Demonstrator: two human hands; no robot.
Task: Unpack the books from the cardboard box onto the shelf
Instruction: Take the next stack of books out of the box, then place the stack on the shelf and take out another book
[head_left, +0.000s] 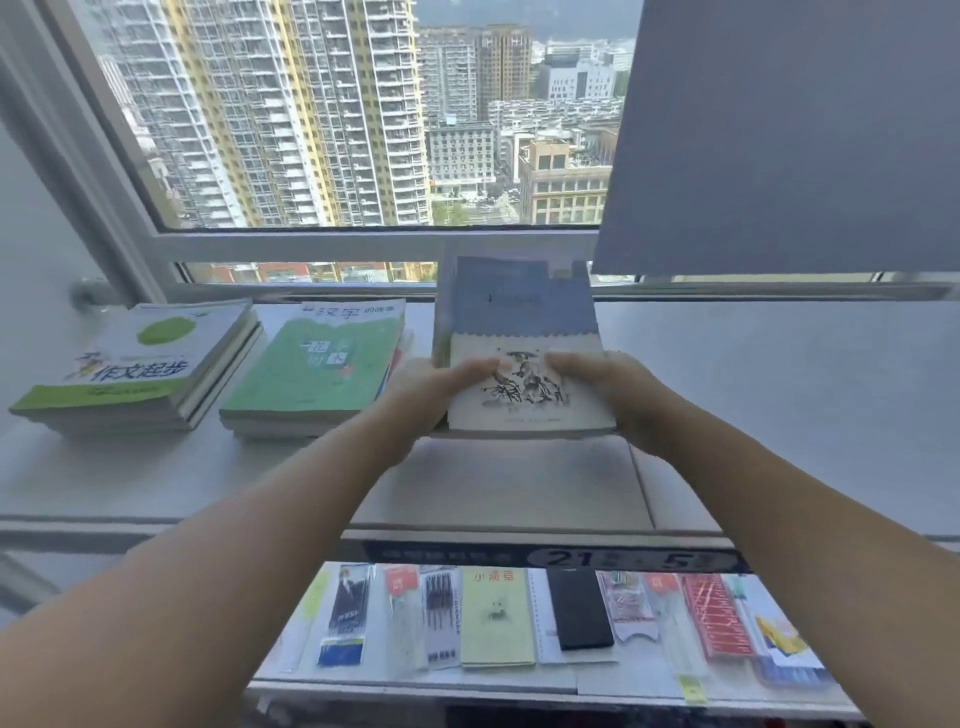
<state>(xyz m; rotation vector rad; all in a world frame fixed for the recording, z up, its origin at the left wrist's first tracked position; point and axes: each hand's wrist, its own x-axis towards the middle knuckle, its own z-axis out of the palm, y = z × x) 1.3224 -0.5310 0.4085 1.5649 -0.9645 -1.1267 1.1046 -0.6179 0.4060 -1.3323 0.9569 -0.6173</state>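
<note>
My left hand (431, 395) and my right hand (605, 387) grip the near end of a small stack of books, topped by a blue-and-cream book (519, 322) with an ink drawing. I hold the stack just above the grey window-ledge shelf (753, 389), right of centre. Two stacks lie on the shelf to the left: one topped by a green-and-white book (140, 358), one topped by a green book (322, 358). The cardboard box is out of sight.
A window with a white frame (363, 244) rises behind the shelf, and a grey panel (779, 130) hangs at upper right. Below the shelf edge, a lower tray (415, 680) holds several pen packs, a yellow notebook (496, 618) and a black case (579, 608).
</note>
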